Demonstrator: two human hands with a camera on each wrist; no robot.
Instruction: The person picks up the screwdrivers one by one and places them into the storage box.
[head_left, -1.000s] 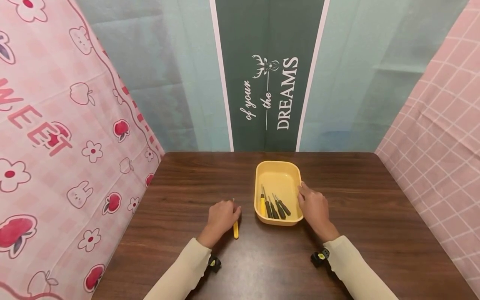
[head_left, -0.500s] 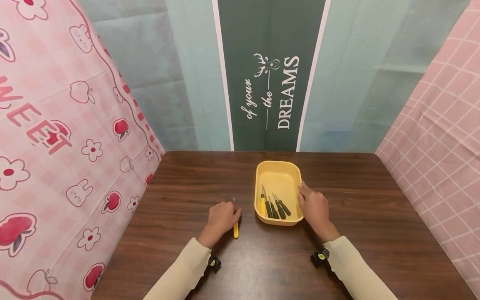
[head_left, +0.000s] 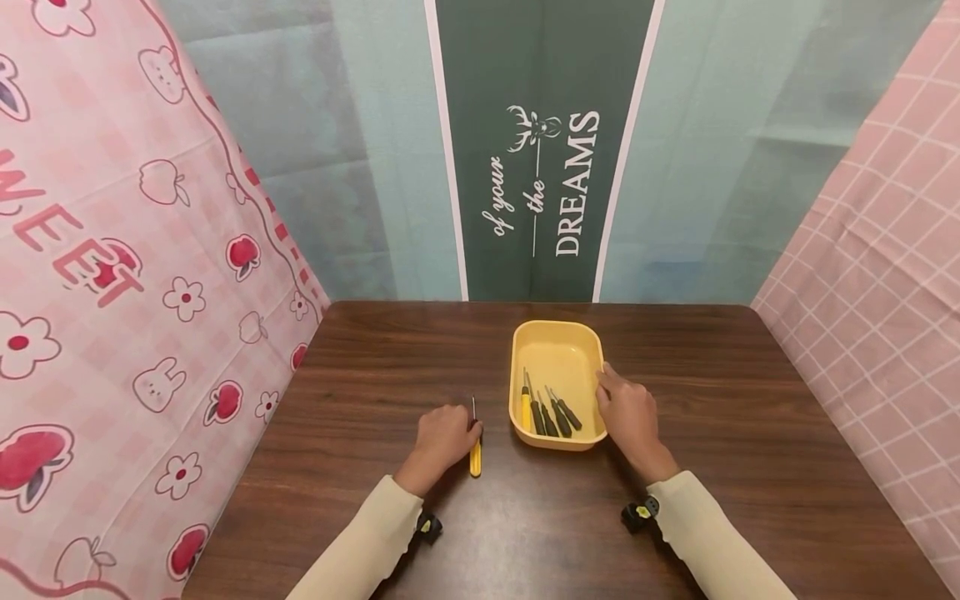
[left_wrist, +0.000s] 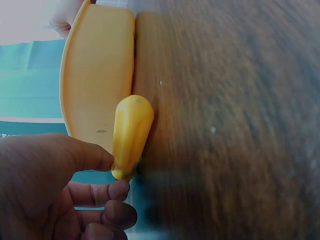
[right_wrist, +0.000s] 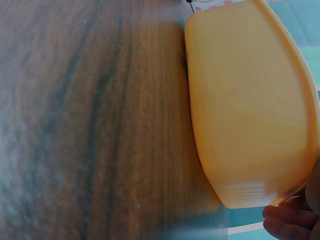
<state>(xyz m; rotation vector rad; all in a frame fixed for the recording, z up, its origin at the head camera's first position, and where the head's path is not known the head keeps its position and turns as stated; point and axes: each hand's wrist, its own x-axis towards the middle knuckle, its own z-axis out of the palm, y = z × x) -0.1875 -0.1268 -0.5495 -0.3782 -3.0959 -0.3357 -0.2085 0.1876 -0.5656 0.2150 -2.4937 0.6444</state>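
My left hand pinches a screwdriver with a yellow handle between thumb and fingers, low over the table left of the tray. Its thin metal shaft points toward the far edge. In the left wrist view the thumb is at the narrow neck of the handle. A yellow tray stands to the right, and my right hand grips its right rim. Inside lie several screwdrivers side by side, one yellow-handled and the others dark. In the right wrist view, fingertips show beneath the rim.
The dark wooden table carries everything. A green and teal printed cloth hangs behind its far edge. Pink patterned cloths stand at the left and right. A black camera strap sits on each wrist.
The screwdriver in my left hand has shifted slightly to the right and turned, so more of its shaft shows. The tray and my right hand have stayed in place.
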